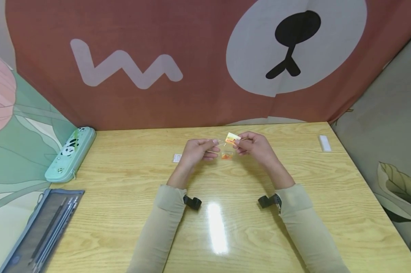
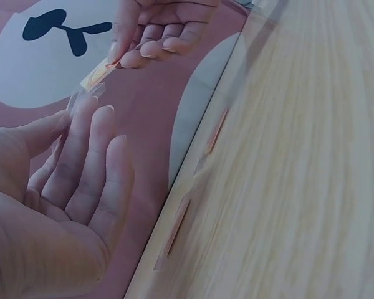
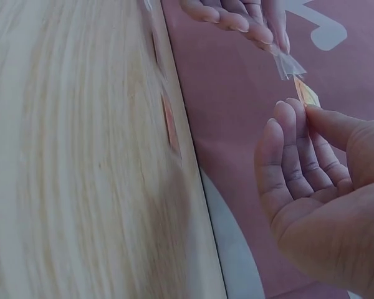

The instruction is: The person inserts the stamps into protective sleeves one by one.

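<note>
My right hand [image 1: 258, 148] pinches a small yellow and orange card [image 1: 232, 138] between thumb and fingertips. A small clear plastic sleeve [image 3: 290, 64] is pinched by my left hand [image 1: 196, 151], just left of the card. In the right wrist view the card's tip lies right at the sleeve's edge; whether it is inside, I cannot tell. Below the hands, an orange printed piece [image 1: 227, 156] lies flat on the table. Close by my left wrist lies a small white piece with a dark border [image 1: 177, 158], partly covered by the hand.
A mint panda pencil case [image 1: 70, 153] stands at the table's left edge. In front of it lies a mesh zip pouch [image 1: 52, 227] with pencil-like sticks inside. A white block [image 1: 325, 143] lies at the back right. The wooden table [image 1: 123, 159] meets a brown printed cloth [image 1: 198, 102] behind.
</note>
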A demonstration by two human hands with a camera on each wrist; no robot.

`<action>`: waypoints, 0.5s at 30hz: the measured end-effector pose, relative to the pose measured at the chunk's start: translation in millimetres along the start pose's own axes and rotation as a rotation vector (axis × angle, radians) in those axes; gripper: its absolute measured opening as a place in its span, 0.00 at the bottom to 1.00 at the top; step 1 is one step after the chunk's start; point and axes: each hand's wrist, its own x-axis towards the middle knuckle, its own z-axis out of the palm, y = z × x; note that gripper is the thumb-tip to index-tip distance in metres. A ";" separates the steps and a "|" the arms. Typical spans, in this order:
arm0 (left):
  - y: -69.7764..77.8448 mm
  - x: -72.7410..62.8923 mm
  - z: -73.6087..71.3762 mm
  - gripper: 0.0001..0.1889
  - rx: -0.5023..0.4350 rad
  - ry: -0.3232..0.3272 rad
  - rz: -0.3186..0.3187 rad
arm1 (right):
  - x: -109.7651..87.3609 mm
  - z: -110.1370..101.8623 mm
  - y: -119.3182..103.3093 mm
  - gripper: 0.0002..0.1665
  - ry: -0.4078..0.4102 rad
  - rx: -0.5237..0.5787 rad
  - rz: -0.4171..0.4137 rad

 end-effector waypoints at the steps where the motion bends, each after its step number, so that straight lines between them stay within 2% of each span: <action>1: -0.2 0.3 -0.4 0.19 -0.014 -0.001 -0.006 | -0.2 0.4 -0.4 0.12 -0.004 0.000 -0.001; 8: 0.4 2.1 -2.7 0.17 -0.080 0.016 -0.032 | 0.1 0.6 -0.4 0.13 0.024 0.003 -0.017; 15: 1.8 1.7 -2.1 0.15 -0.082 0.010 0.016 | -0.1 -0.4 0.8 0.19 0.041 -0.017 -0.031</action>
